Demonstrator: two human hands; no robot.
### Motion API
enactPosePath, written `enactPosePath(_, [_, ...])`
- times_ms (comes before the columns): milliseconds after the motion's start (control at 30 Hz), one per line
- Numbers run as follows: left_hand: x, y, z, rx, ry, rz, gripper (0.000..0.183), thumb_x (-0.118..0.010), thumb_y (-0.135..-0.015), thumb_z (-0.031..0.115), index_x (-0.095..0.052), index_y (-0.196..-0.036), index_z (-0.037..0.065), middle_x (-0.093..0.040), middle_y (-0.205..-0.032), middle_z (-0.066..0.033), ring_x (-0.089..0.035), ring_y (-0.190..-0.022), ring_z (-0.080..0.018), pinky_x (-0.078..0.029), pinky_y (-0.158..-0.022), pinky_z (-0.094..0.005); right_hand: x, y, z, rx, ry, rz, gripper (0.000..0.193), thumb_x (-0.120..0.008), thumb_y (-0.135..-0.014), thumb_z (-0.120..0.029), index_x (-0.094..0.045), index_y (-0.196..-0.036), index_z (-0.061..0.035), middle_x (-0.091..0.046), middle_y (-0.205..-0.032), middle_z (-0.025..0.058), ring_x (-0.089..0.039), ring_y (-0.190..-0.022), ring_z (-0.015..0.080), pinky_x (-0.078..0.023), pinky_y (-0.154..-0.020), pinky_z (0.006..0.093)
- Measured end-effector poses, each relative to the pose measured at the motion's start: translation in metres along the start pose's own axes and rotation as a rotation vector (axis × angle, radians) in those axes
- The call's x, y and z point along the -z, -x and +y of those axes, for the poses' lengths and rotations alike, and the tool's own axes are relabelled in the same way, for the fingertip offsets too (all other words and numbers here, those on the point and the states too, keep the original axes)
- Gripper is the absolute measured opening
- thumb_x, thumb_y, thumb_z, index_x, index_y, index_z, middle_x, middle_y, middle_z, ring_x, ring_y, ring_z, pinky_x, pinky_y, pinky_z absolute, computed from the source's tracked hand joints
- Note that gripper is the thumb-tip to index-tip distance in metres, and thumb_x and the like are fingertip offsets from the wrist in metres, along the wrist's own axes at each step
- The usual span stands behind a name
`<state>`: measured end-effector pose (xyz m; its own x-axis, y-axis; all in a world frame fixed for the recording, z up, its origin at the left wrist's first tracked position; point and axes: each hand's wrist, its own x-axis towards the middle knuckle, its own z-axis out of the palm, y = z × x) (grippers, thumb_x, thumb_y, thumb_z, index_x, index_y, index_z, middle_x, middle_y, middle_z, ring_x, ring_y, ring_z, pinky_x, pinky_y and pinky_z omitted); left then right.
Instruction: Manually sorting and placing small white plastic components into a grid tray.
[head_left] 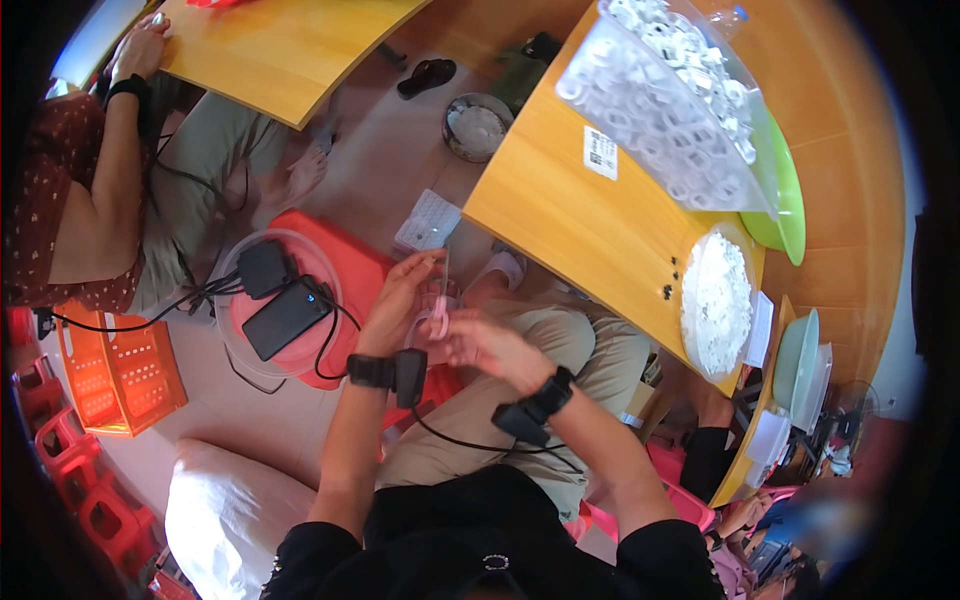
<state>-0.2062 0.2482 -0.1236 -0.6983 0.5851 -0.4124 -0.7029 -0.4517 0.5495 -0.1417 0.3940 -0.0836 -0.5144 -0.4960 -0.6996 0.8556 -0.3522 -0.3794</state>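
Note:
Over my lap, my right hand point(490, 345) has its fingers closed on the pink handles of a pair of scissors point(440, 318). The thin blades point away from me. My left hand point(392, 298) is beside them, thumb and fingertips pinched together close to the blades. Whatever sits in that pinch is too small to make out. Both wrists wear black bands with small boxes, and a cable runs from the left one. Just beyond my left fingertips is a white box with a grid of small compartments point(429, 221).
On the right, the wooden table point(545, 190) bears a clear bin of white plastic parts point(660, 120), a green basin point(785, 190) and a heaped plate of white pieces point(717, 300). A power bank point(288, 318) lies on a red stool at left. A co-worker's arm point(115, 180) rests farther left, near an orange basket point(120, 375).

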Motion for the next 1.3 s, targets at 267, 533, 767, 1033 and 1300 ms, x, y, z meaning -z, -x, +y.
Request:
enactPosePath(267, [0.064,-0.101,-0.092,-0.246,-1.177,0.776,0.064,-0.062,-0.080,0.020,-0.033,-0.134,0.003,-0.033,-0.132,-0.0235,-0.042,-0.117,-0.0373,-0.039,-0.096,-0.0394,0.074,-0.108,-0.010,0.097,0.178,0.555,0.022,-0.063,-0.082,-0.031,-0.063,-0.093,-0.0118,-0.055,-0.088,0.0000,-0.052,-0.066,0.0095,-0.049,-0.060,0.0262])
enactPosePath(533, [0.111,-0.109,-0.119,-0.408,-1.195,0.657,0.078,-0.063,-0.077,0.023,-0.022,-0.142,0.011,-0.005,-0.144,-0.0279,-0.016,-0.133,-0.0426,-0.028,-0.105,-0.0402,0.107,-0.152,0.031,0.114,0.403,0.505,0.025,-0.057,-0.086,-0.032,-0.058,-0.089,-0.0077,-0.056,-0.087,0.0025,-0.051,-0.082,0.0137,-0.044,-0.069,0.0319])
enactPosePath(767, [0.113,-0.102,-0.121,-0.544,-1.159,0.645,0.084,-0.065,-0.068,0.005,-0.023,-0.141,0.010,-0.005,-0.147,-0.0231,-0.020,-0.132,-0.0417,-0.030,-0.104,-0.0403,0.087,-0.139,0.010,-0.021,0.275,0.261,0.062,-0.055,-0.083,-0.052,-0.039,-0.127,-0.0113,-0.051,-0.113,0.0071,-0.056,-0.095,0.0194,-0.052,-0.072,0.0343])
enactPosePath(1033, [0.094,-0.105,-0.112,-0.438,-1.019,0.567,0.077,-0.053,-0.077,-0.004,-0.015,-0.142,0.009,0.001,-0.148,-0.0203,-0.017,-0.134,-0.0383,-0.030,-0.105,-0.0350,0.104,-0.150,0.016,-0.018,0.200,0.258,0.060,-0.053,-0.084,-0.054,-0.038,-0.126,-0.0141,-0.049,-0.113,0.0040,-0.054,-0.090,0.0165,-0.049,-0.063,0.0295])
enactPosePath(1300, [0.101,-0.107,-0.117,-0.403,-1.093,0.594,0.078,-0.053,-0.077,-0.008,-0.016,-0.143,0.013,0.001,-0.148,-0.0174,-0.016,-0.135,-0.0367,-0.032,-0.104,-0.0347,0.127,-0.167,0.040,0.084,0.168,0.233,0.049,-0.053,-0.085,-0.051,-0.046,-0.117,-0.0160,-0.051,-0.095,-0.0020,-0.047,-0.071,0.0081,-0.035,-0.052,0.0218])
